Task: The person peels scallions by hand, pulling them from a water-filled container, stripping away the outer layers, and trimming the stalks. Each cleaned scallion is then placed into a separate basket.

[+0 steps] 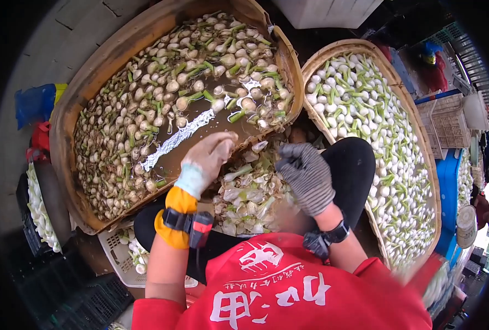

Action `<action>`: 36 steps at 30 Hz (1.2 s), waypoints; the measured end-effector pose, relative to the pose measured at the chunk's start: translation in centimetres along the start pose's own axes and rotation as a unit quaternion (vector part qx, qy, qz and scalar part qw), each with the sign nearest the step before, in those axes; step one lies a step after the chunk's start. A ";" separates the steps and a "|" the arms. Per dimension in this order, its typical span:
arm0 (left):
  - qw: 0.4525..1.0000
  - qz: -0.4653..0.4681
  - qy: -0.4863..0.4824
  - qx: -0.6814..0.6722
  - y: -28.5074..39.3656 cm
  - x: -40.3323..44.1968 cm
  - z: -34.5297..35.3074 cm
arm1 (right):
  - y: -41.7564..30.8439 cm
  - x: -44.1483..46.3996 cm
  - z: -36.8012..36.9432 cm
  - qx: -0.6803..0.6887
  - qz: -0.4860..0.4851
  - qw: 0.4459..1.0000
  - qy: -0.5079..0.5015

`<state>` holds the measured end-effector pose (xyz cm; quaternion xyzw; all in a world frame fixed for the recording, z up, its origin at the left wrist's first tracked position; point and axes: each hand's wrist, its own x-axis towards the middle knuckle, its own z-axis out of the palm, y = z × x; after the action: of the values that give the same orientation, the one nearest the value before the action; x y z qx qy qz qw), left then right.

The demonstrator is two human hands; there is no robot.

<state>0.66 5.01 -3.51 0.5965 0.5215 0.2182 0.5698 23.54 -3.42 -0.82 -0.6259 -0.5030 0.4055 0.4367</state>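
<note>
My left hand [208, 158], in a pale glove with a yellow cuff, is over the near rim of a brown tub [65, 148]. Its fingers are pressed together; anything inside them is hidden. My right hand [306, 177], in a grey striped glove, curls closed above the scrap pile, and I cannot make out what it holds. In the tub, unpeeled onion-like bulbs [145, 113] with cut green stems lie in murky water. A heap of peeled skins and stem scraps [247, 198] lies below and between my hands.
On the right, a second tub [306, 69] holds clean white bulbs [360, 107] with green stems. A pale plastic basket [112, 247] with bulbs is at lower left. My bent knee [354, 165] is beside my right hand. Dark crates [98, 302] and a blue container [448, 187] stand at the sides.
</note>
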 end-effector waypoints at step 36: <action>0.772 -0.081 0.004 -0.630 1.6 -8.6 5.6 | -1.9 0.0 1.7 -0.244 -0.359 0.897 -0.081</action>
<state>2.93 -4.73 -0.62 0.0584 0.3161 0.4529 0.8316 21.43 -3.01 0.48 -0.4541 -0.8107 0.1352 0.3440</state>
